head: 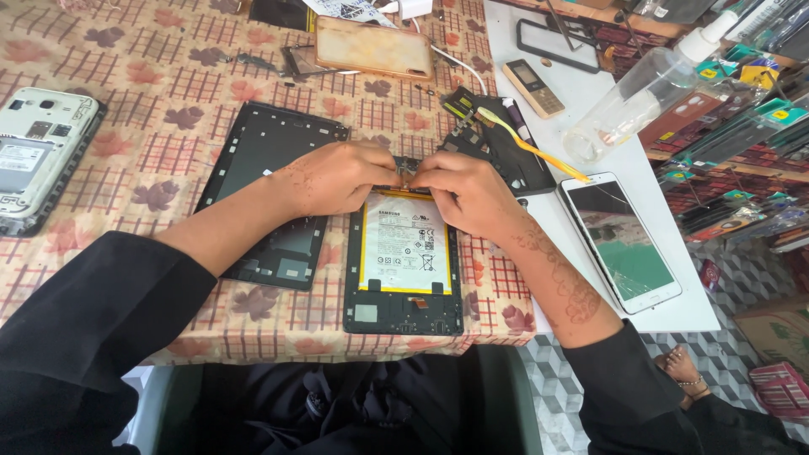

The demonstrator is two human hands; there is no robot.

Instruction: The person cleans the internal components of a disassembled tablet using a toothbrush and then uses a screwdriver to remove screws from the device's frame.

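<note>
Right now my left hand (337, 179) and right hand (463, 192) meet, fingertips pinched narrow, at the far end of the tablet (403, 261), whose long axis runs near-to-far.

The desk (168, 93) is covered in patterned cloth; the opened tablet (403, 303) and its back cover (265, 152) are seen in matt black plastic, the battery (404, 244) glossy white

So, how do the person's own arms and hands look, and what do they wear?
Both arms wear loose black long sleeves: the left black sleeve ends at mid-forearm, and the right black sleeve ends near the elbow. The hands are bare, with no gloves. The right hand and its forearm carry a dark floral henna-like pattern; the left hand shows a fainter one.
</note>
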